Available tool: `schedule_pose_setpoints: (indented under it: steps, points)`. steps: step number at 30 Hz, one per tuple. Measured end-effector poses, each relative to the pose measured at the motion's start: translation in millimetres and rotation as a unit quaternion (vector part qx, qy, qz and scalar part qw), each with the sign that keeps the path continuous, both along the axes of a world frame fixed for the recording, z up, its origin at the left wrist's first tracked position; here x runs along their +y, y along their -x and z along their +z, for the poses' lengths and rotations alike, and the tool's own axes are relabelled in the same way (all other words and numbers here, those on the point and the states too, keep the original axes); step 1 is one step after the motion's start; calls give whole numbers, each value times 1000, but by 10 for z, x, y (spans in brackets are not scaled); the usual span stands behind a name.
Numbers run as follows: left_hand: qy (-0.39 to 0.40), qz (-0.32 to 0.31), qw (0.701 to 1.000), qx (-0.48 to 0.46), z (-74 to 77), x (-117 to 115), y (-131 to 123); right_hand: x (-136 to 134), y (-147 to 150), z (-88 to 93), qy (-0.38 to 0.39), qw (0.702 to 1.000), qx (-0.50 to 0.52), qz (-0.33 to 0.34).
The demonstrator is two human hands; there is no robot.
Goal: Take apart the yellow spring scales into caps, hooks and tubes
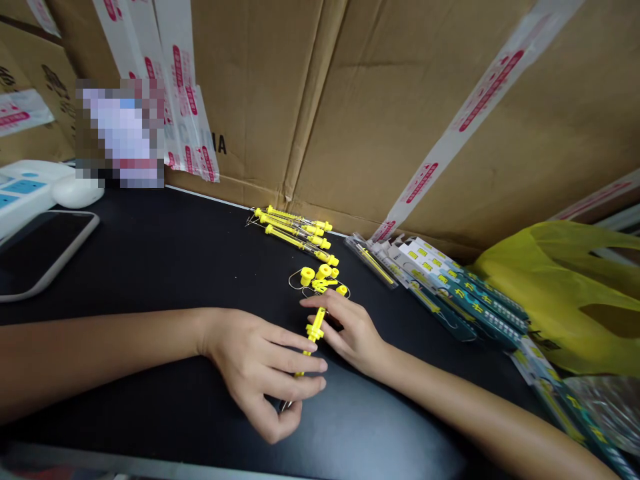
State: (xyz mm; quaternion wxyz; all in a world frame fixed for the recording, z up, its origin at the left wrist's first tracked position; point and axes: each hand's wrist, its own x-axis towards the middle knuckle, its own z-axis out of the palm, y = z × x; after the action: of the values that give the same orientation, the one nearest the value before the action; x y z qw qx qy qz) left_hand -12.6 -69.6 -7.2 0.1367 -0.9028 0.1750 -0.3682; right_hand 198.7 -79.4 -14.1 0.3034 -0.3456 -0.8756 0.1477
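Between my hands is a slim yellow plastic tool (315, 331) with a collar partway along it. My left hand (260, 363) curls around its lower part, fingers over the top and thumb beneath; a bit of thin metal shows by the thumb. The thumb and fingers of my right hand (353, 327) pinch its upper end. Just beyond my right fingertips lies a small pile of loose yellow plastic parts (323, 279) with thin curved wires. Farther back, several similar yellow tools (295, 233) with metal rods and hooked wire ends lie side by side.
Packaged pieces on green-and-white cards (450, 287) run along the right, beside a yellow plastic bag (560, 287). A phone (45, 250) and a white power strip (25, 190) occupy the left. Taped cardboard boxes (400, 87) stand behind the black table (165, 267).
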Motion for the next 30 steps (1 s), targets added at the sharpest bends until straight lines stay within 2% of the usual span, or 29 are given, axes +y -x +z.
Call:
schedule_pose_setpoints:
  steps: [4, 7, 11, 15, 20, 27, 30]
  points:
    - [51, 83, 995, -13, -11, 43, 31, 6, -20, -4, 22, 997, 60, -37]
    - [98, 120, 988, 28, 21, 128, 76, 5, -41, -16, 42, 993, 91, -66]
    - [176, 124, 975, 54, 65, 209, 129, -6, -46, -17, 59, 991, 82, -85]
    - [213, 121, 969, 19, 40, 231, 138, -20, -23, 7, 31, 994, 31, -102]
    - [237, 195, 952, -11, -8, 244, 106, -23, 5, 31, -10, 994, -36, -99]
    - [294, 236, 924, 70, -1, 218, 49, -18, 8, 7, -46, 995, -72, -51]
    - [314, 235, 916, 84, -6, 221, 48, -5, 15, 1, -28, 997, -43, -65]
